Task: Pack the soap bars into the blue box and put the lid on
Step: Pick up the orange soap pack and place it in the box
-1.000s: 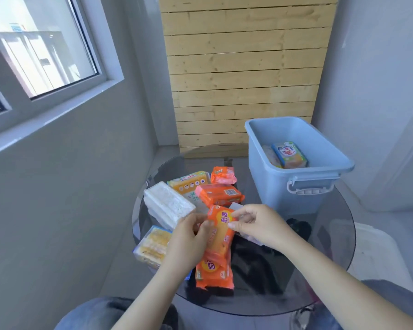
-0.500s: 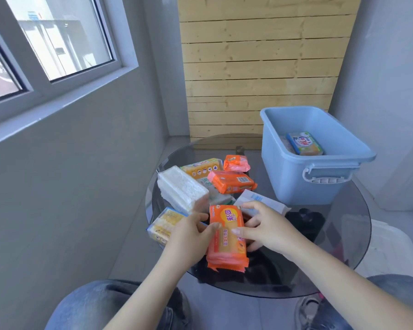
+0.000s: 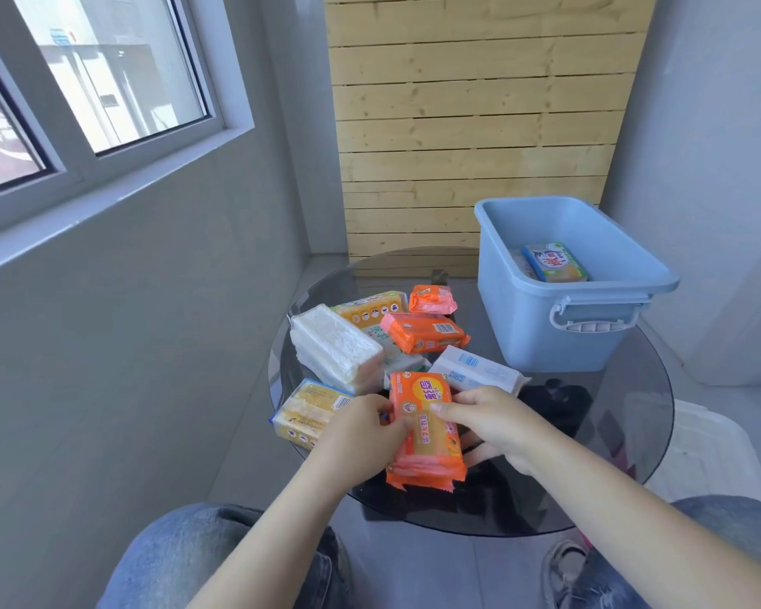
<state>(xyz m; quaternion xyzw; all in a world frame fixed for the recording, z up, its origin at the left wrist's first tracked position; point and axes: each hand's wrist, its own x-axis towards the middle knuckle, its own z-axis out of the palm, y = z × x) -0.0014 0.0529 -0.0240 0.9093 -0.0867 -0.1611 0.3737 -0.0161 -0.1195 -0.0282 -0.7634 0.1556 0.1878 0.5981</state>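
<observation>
Both hands hold a stacked orange soap pack (image 3: 425,426) at the near side of the round glass table (image 3: 624,441). My left hand (image 3: 361,428) grips its left edge, my right hand (image 3: 493,421) its right edge and top. Behind it lie more soap packs: a white block (image 3: 332,349), a yellow pack (image 3: 306,410), a yellow-orange pack (image 3: 370,307), two orange packs (image 3: 422,331) (image 3: 431,298) and a white-blue pack (image 3: 475,371). The open blue box (image 3: 545,327) stands at the table's far right with a blue-yellow soap bar (image 3: 554,263) inside.
A translucent white lid (image 3: 712,454) lies on the floor to the right of the table. A wooden slat panel (image 3: 471,125) stands behind the table. Grey walls close in left and right, with a window (image 3: 106,81) on the left. My knees are under the near edge.
The orange packs, held apart and tilted a second ago, are now stacked flat on the table between both hands. The view has shifted left and down.
</observation>
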